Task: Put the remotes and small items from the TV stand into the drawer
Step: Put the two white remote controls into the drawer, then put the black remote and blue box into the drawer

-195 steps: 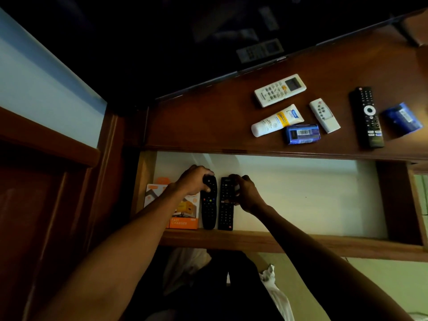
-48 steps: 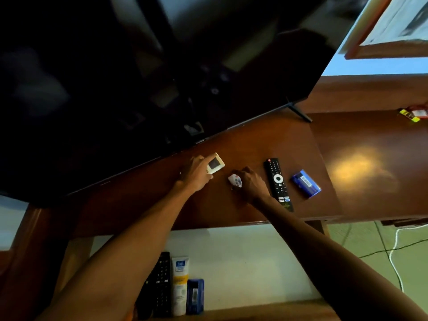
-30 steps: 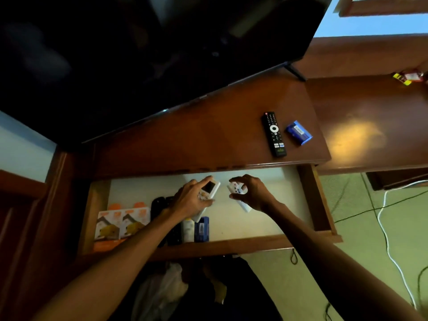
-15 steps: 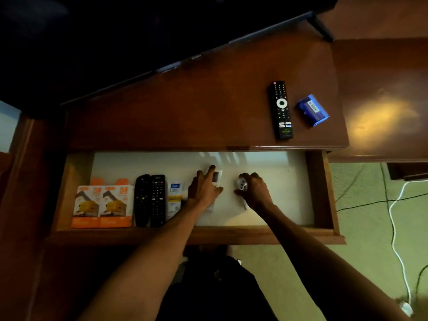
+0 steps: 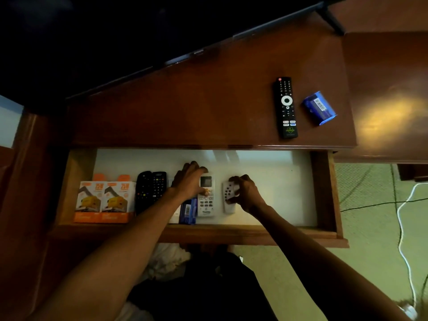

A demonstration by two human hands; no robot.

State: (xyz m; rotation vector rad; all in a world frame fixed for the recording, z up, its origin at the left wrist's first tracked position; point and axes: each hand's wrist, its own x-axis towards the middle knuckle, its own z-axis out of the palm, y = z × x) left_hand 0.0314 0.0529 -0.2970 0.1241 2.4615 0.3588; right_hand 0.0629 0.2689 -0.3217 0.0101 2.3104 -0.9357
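Carefully: two remotes are set in the drawer

The white remote (image 5: 206, 196) is pressed flat by the left hand (image 5: 188, 181); the small remote (image 5: 228, 197) is pinched by the right hand (image 5: 245, 191). Both should be laid parallel inside the drawer (image 5: 324, 188), then released gently.

dim room | green floor (image 5: 370, 228) — white cable (image 5: 401, 228) | black TV (image 5: 115, 31)

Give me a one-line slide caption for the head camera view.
Both hands set white remotes into the open drawer while a black remote and blue pack wait on the TV stand.
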